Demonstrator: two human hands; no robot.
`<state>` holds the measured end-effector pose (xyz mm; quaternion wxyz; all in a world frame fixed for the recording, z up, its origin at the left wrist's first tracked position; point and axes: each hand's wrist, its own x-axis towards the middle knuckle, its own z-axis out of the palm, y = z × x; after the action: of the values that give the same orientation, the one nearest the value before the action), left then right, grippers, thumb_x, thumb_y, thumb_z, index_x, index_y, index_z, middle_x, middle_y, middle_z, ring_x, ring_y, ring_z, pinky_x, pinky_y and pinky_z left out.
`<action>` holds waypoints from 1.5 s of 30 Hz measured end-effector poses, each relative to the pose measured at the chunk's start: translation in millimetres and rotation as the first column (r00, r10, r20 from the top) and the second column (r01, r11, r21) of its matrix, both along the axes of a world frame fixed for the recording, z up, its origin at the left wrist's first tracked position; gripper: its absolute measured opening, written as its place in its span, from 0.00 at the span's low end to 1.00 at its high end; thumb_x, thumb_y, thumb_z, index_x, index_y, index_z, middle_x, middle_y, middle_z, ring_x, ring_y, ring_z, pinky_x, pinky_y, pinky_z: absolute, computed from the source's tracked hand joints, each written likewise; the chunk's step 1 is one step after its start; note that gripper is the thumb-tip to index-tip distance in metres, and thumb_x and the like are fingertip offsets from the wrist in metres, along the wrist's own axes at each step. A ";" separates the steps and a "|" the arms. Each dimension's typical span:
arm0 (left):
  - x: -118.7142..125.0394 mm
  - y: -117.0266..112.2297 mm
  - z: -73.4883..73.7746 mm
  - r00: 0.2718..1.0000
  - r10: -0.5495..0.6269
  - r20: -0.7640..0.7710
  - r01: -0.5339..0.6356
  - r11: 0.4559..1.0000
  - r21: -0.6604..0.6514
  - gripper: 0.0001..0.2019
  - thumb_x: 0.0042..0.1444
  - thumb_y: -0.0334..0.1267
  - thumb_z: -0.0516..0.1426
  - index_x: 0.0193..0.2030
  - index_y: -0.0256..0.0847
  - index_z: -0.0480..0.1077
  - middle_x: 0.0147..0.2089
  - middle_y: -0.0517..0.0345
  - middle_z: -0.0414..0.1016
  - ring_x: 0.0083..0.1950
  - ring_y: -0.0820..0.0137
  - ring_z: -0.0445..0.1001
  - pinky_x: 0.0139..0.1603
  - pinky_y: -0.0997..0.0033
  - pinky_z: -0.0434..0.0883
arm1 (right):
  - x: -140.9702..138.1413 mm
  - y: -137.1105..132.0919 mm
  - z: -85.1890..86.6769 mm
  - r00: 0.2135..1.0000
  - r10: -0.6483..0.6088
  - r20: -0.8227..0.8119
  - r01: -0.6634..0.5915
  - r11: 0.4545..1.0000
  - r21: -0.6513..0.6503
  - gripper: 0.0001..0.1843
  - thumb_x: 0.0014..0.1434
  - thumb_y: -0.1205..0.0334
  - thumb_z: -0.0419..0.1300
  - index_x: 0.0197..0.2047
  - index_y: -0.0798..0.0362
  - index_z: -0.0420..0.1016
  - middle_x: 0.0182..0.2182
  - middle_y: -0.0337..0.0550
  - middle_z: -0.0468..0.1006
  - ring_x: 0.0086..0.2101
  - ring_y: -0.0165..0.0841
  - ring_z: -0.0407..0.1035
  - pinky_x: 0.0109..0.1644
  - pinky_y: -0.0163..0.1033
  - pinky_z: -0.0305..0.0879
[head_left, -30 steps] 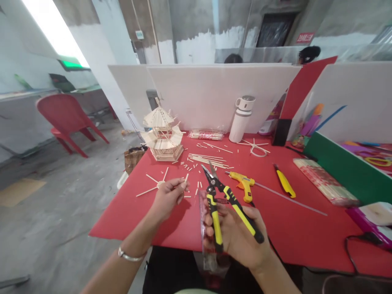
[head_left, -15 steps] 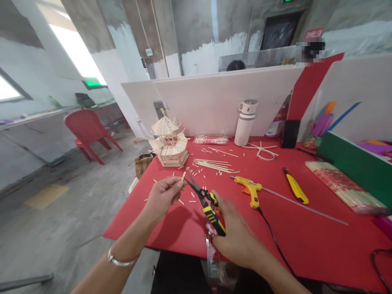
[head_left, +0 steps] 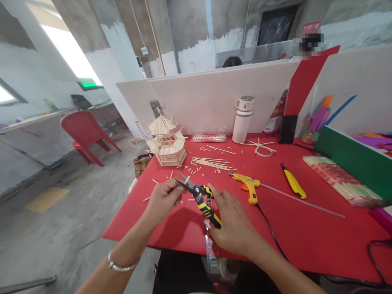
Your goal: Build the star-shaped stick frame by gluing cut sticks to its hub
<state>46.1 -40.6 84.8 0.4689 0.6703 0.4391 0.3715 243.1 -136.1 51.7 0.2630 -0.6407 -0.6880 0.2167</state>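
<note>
Between thumb and fingertips, my left hand (head_left: 163,199) pinches a short wooden stick (head_left: 187,179). My right hand (head_left: 234,222) is wrapped round the black-and-yellow handles of a pair of shears (head_left: 200,200). The shears' blades are parted, and the stick's upper end lies between them. Short cut pieces of stick (head_left: 196,170) are scattered on the red tabletop beyond my hands, with several long sticks (head_left: 212,163) behind them. At the back left stands a pagoda model (head_left: 168,141) built from the same pale sticks.
A yellow glue gun (head_left: 249,188) with its cord lies right of my hands, and a yellow utility knife (head_left: 294,183) is further right. A white bottle (head_left: 243,120) and a packet of sticks (head_left: 209,137) stand by the white partition (head_left: 199,96). A bagged bundle (head_left: 343,181) lies far right.
The shears have moved left and up toward my left hand, so the stick now sits between their blades. The view has shifted slightly.
</note>
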 end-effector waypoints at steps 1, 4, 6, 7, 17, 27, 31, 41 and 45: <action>-0.2 -0.2 0.4 1.000 0.002 -0.009 -0.002 1.000 0.001 0.11 0.56 0.42 0.57 0.31 0.36 0.71 0.17 0.65 0.61 0.20 0.78 0.58 0.22 0.77 0.55 | 0.0 0.3 0.4 1.000 0.003 0.006 -0.003 1.000 0.002 0.50 0.46 0.64 0.59 0.71 0.48 0.46 0.51 0.50 0.66 0.52 0.45 0.61 0.55 0.49 0.57; -0.2 0.0 1.5 0.999 0.007 -0.049 -0.007 1.000 0.007 0.11 0.57 0.43 0.56 0.32 0.36 0.71 0.17 0.65 0.61 0.20 0.77 0.57 0.22 0.77 0.54 | 0.3 0.6 1.1 1.000 0.016 0.017 -0.016 1.000 0.001 0.49 0.47 0.63 0.59 0.72 0.49 0.45 0.51 0.50 0.66 0.51 0.45 0.61 0.55 0.49 0.57; -0.1 0.3 1.7 0.997 0.000 -0.079 0.001 1.000 0.018 0.12 0.57 0.43 0.56 0.32 0.36 0.71 0.17 0.65 0.61 0.20 0.77 0.57 0.22 0.77 0.55 | 0.8 0.8 1.1 0.999 0.026 0.021 -0.026 1.000 -0.011 0.50 0.48 0.62 0.59 0.72 0.49 0.44 0.51 0.50 0.66 0.51 0.44 0.61 0.54 0.48 0.57; -0.2 0.4 1.5 0.996 -0.007 -0.091 0.009 1.000 0.024 0.11 0.57 0.43 0.56 0.32 0.36 0.71 0.18 0.65 0.61 0.20 0.77 0.57 0.22 0.77 0.55 | 1.1 1.0 1.0 0.999 0.031 0.021 -0.031 0.999 -0.020 0.50 0.48 0.61 0.59 0.72 0.49 0.44 0.51 0.50 0.66 0.51 0.44 0.61 0.54 0.48 0.57; 0.0 -3.7 7.5 0.991 -0.017 -0.132 0.024 0.998 0.051 0.11 0.56 0.42 0.56 0.29 0.36 0.69 0.18 0.65 0.60 0.20 0.77 0.57 0.22 0.77 0.55 | -1.6 1.5 -7.3 0.996 0.063 -0.069 -0.061 0.998 0.025 0.47 0.46 0.66 0.58 0.69 0.51 0.48 0.50 0.50 0.68 0.50 0.42 0.62 0.55 0.48 0.58; 7.3 -7.0 1.7 0.983 0.109 -0.147 -0.072 0.968 0.240 0.09 0.54 0.39 0.58 0.26 0.37 0.71 0.20 0.64 0.63 0.21 0.78 0.59 0.22 0.78 0.56 | -6.0 2.8 -23.2 0.983 0.020 -0.181 -0.013 0.999 0.039 0.47 0.43 0.69 0.57 0.67 0.49 0.52 0.50 0.48 0.70 0.47 0.41 0.66 0.52 0.46 0.62; 3.7 -5.4 -3.1 0.990 0.015 -0.138 0.012 0.982 0.190 0.12 0.56 0.39 0.57 0.23 0.38 0.68 0.17 0.66 0.58 0.19 0.79 0.56 0.20 0.78 0.54 | -4.8 3.7 -28.4 0.980 0.038 -0.193 -0.030 0.999 0.046 0.48 0.43 0.69 0.58 0.68 0.48 0.51 0.53 0.48 0.68 0.50 0.42 0.64 0.55 0.47 0.60; -9.3 -1.9 2.2 0.959 -0.278 -0.051 0.274 0.959 -0.071 0.17 0.56 0.46 0.58 0.23 0.36 0.68 0.16 0.65 0.60 0.16 0.81 0.54 0.17 0.78 0.52 | 2.9 -3.0 -33.0 0.970 0.154 -0.187 -0.137 0.985 0.101 0.50 0.43 0.69 0.58 0.69 0.48 0.47 0.56 0.48 0.65 0.55 0.42 0.61 0.59 0.49 0.57; -0.2 -10.6 7.5 0.967 -0.213 -0.143 0.211 0.977 -0.030 0.17 0.59 0.46 0.55 0.24 0.37 0.67 0.15 0.66 0.57 0.16 0.79 0.56 0.18 0.78 0.53 | -1.3 -4.8 -37.0 0.971 0.104 -0.214 -0.087 0.992 0.087 0.49 0.40 0.70 0.57 0.68 0.51 0.49 0.53 0.49 0.68 0.51 0.42 0.64 0.56 0.48 0.61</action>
<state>45.9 -51.2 92.3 0.4775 0.7353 0.4004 0.2663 241.8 -140.9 14.7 0.3505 -0.5688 -0.6928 0.2714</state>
